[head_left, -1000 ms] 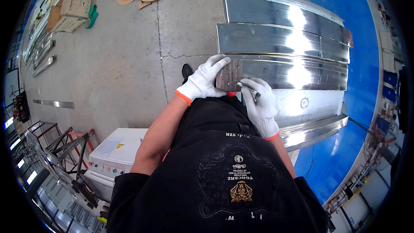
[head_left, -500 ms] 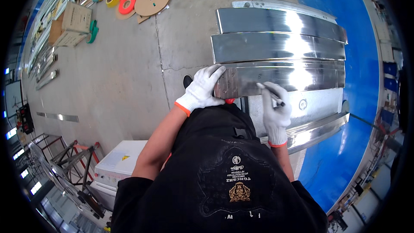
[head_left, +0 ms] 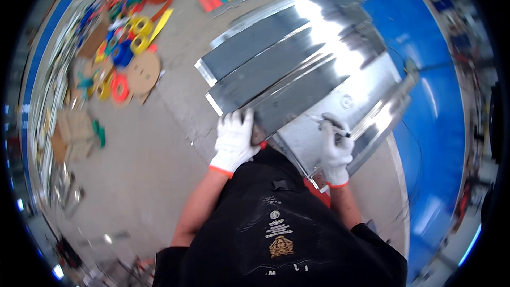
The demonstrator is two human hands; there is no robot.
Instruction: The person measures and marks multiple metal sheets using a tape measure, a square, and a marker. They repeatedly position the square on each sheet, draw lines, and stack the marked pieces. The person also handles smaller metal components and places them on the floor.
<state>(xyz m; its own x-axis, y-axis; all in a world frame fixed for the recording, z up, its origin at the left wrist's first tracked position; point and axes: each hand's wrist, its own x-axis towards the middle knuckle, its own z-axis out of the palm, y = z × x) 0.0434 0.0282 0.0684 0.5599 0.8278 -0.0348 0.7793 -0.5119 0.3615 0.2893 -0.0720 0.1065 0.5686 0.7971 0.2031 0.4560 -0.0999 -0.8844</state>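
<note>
A stack of shiny sheet-metal panels (head_left: 297, 58) lies in front of me on the concrete floor, each panel stepped back from the one below. My left hand (head_left: 235, 137), in a white glove with an orange cuff, rests flat on the near left corner of the nearest dark panel. My right hand (head_left: 334, 146), gloved the same way, holds a dark marker pen (head_left: 334, 129) with its tip over the lighter lowest sheet (head_left: 319, 127). My black shirt fills the lower middle of the view.
Rolls of coloured tape and straps (head_left: 127, 42) and a round brown disc (head_left: 144, 72) lie scattered at the upper left. Cardboard boxes (head_left: 71, 133) sit at the left. A blue floor area (head_left: 441, 101) runs along the right side.
The view has swung, so the panels now look tilted. My right hand with the pen has moved right, away from the dark panel onto the lighter lowest sheet. My left hand stays on the panel corner.
</note>
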